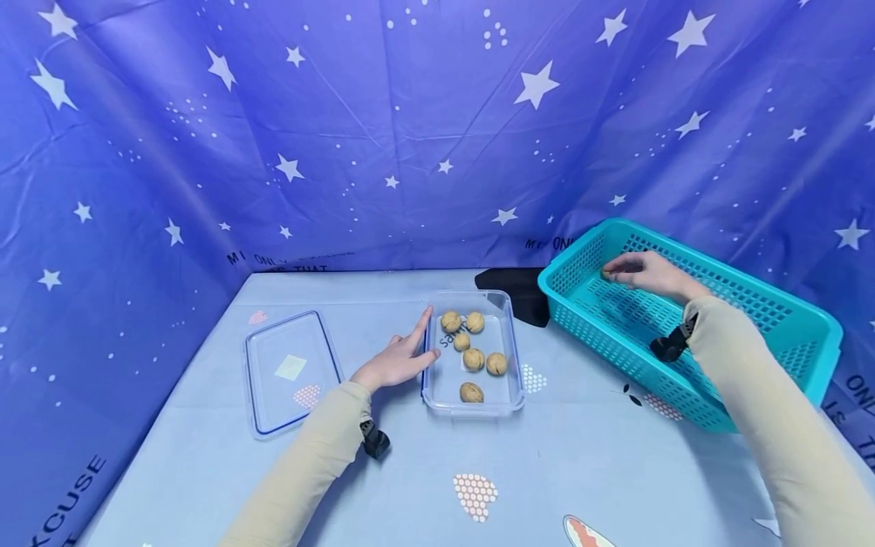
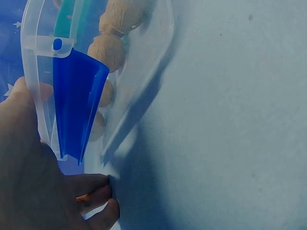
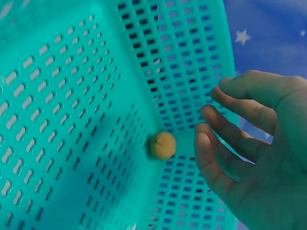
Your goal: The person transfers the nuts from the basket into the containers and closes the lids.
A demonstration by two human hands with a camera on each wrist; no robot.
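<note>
A clear plastic box (image 1: 472, 410) with several walnuts (image 1: 496, 364) in it stands mid-table. My left hand (image 1: 396, 361) rests on its left side, index finger stretched along the rim and thumb over the edge. In the left wrist view, a blue clip flap (image 2: 79, 100) hangs down from the rim beside that hand. My right hand (image 1: 645, 273) reaches into a turquoise basket (image 1: 567, 308). A lone walnut (image 3: 163, 145) lies in the basket's corner. The right fingers (image 3: 206, 160), loosely bent and spread apart, are close to the walnut with a gap between.
The box's clear lid (image 1: 290, 368) with a blue seal lies flat on the left of the table. A black patch (image 1: 522, 292) shows between box and basket. Starry blue cloth (image 1: 410, 114) hangs behind the pale tablecloth (image 1: 410, 486).
</note>
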